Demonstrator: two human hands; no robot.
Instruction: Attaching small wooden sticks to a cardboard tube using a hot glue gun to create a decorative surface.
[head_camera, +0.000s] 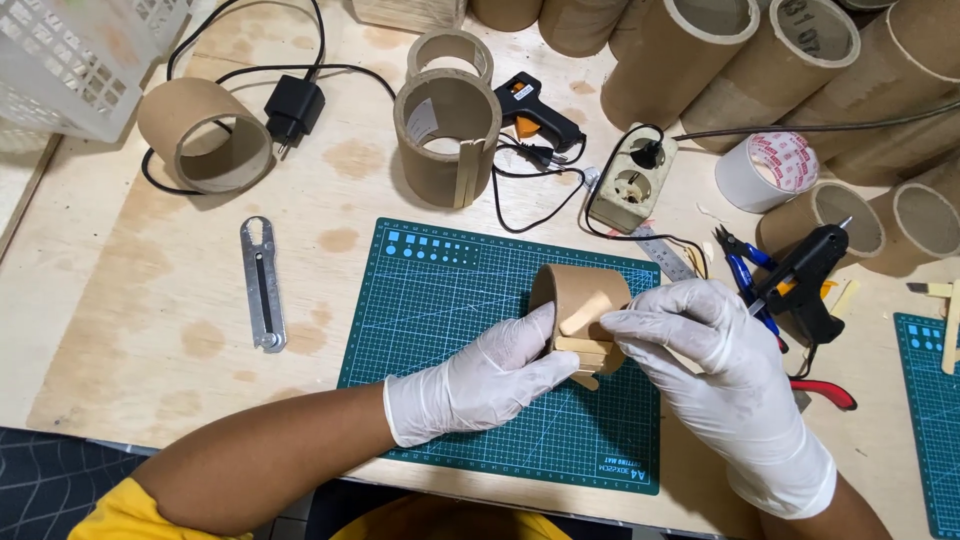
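A short cardboard tube ring (570, 290) lies on its side on the green cutting mat (450, 300). Flat wooden sticks (585, 350) are stuck along its outside. My left hand (480, 385), in a white glove, grips the ring from the left, fingers curled around its rim. Also gloved, my right hand (720, 370) presses its fingertips on the sticks from the right. Both hands hold the ring just above the mat.
Behind the mat stand a tube with sticks (447, 135), a thin ring (450, 52) and a tube on its side (205, 133). Two glue guns (535, 110) (810, 275), a socket block (630, 180), tape roll (765, 170), pliers (745, 270), metal cutter (262, 285), large tubes (800, 60), white basket (70, 60).
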